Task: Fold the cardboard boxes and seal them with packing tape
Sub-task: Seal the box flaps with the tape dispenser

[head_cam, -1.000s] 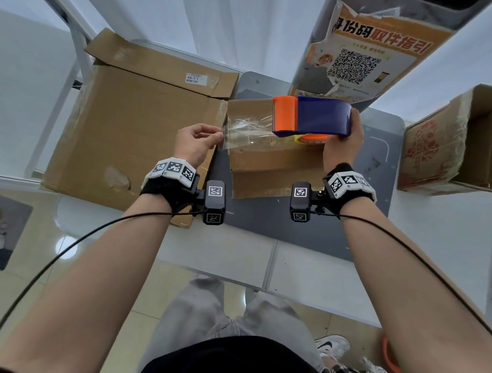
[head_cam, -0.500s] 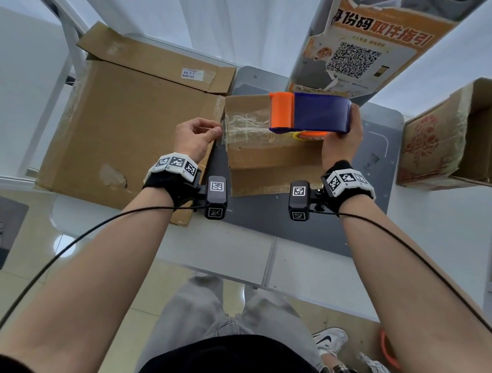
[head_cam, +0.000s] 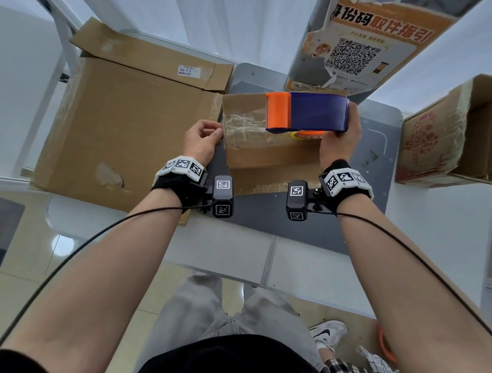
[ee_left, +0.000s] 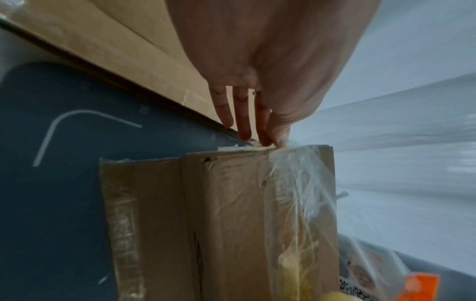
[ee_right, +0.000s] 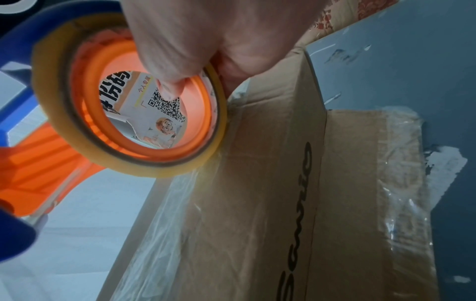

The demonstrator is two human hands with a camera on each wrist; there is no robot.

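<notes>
A small brown cardboard box (head_cam: 269, 153) stands on the dark grey mat (head_cam: 266, 216) in front of me, with clear tape (head_cam: 245, 120) stretched over its left top. My right hand (head_cam: 338, 140) grips a blue and orange tape dispenser (head_cam: 308, 112) above the box; in the right wrist view the thumb reaches into the orange core of the yellowish tape roll (ee_right: 134, 97). My left hand (head_cam: 204, 138) is at the box's left edge. In the left wrist view its fingertips (ee_left: 268, 140) pinch the tape end against the box (ee_left: 231, 213) edge.
A large flattened cardboard box (head_cam: 122, 123) lies to the left, overhanging the table. An open box with red print (head_cam: 453, 131) stands at the right. A grey stand with an orange QR-code poster (head_cam: 360, 44) rises behind the small box. The table's front edge is near my legs.
The left hand has moved slightly in toward the box's left edge with the tape end. The dispenser stays over the box in the right hand.
</notes>
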